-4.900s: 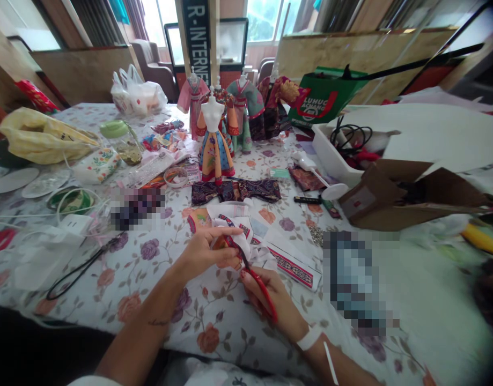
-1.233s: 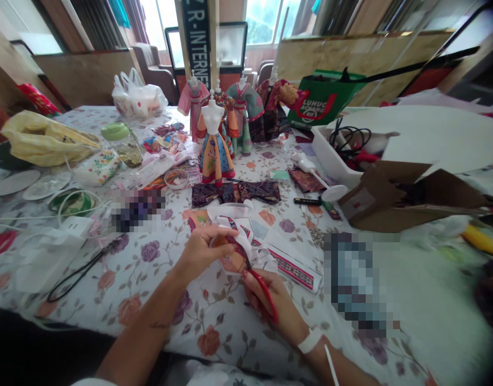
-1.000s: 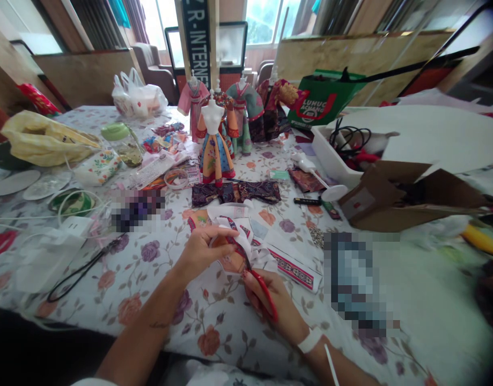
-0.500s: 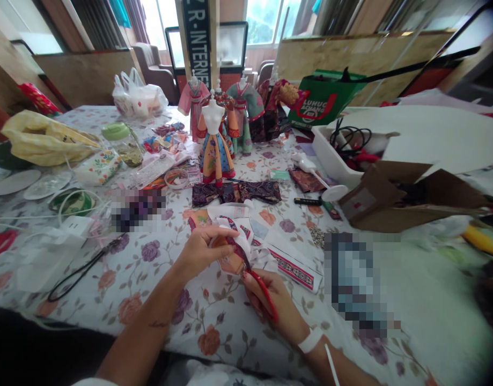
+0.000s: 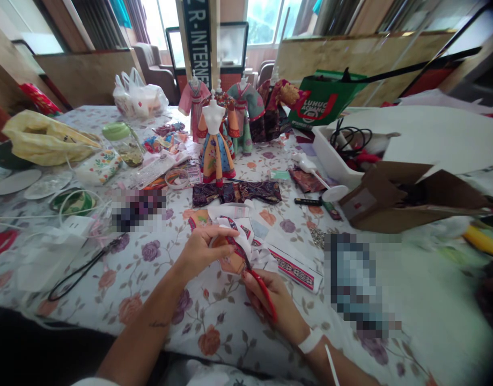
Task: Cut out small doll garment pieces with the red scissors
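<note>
Left hand [image 5: 201, 251] pinches the orange, red-edged printed fabric piece [image 5: 232, 263] between thumb and fingers above the white floral tablecloth [image 5: 149, 284], right hand [image 5: 281, 296] curled round the red-handled scissors [image 5: 270, 301], blades at the fabric's edge; short snips, cloth kept taut, should serve best.
</note>
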### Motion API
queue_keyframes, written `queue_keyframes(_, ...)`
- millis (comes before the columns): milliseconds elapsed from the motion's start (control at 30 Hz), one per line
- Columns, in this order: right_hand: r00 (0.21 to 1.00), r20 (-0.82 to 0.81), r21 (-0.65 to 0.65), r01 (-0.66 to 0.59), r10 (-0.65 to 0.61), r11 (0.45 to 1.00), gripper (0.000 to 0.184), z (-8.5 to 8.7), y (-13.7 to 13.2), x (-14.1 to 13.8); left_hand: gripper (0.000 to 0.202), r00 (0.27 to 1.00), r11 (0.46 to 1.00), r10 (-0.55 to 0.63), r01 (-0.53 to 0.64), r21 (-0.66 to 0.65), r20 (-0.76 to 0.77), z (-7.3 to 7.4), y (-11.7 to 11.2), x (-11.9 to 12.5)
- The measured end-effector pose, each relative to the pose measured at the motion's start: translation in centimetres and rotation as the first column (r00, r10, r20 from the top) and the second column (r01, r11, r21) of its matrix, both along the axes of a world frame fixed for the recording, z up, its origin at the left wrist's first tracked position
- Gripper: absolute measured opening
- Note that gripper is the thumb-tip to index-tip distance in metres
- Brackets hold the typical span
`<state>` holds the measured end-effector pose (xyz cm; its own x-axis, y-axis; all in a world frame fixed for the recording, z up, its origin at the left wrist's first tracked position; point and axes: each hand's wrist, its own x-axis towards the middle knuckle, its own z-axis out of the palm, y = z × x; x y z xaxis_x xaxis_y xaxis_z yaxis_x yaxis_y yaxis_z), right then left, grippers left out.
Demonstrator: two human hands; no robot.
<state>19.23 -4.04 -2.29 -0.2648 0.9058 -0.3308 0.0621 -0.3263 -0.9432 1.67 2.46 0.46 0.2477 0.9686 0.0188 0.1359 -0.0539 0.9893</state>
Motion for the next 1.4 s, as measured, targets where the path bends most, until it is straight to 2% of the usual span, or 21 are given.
queue_keyframes(567,1.0,-0.018,-0.017,0.018,-0.018,1.0,0.052,-0.25,0.04,-0.01,0.025,1.0,0.999,0.02,-0.019,-0.026,0.018,0.27,-0.06,0.09)
queue_keyframes(900,1.0,-0.007,-0.016,0.003,-0.003,1.0,0.054,0.02,0.22,-0.12,0.026,0.999,1.0,-0.016,0.017,-0.02,0.042,-0.17,-0.12,0.48)
queue_keyframes(1400,1.0,-0.003,-0.008,0.023,-0.024,1.0,0.055,-0.03,0.06,-0.13,0.033,0.999,0.997,0.012,-0.01,-0.071,0.036,-0.35,-0.25,0.6)
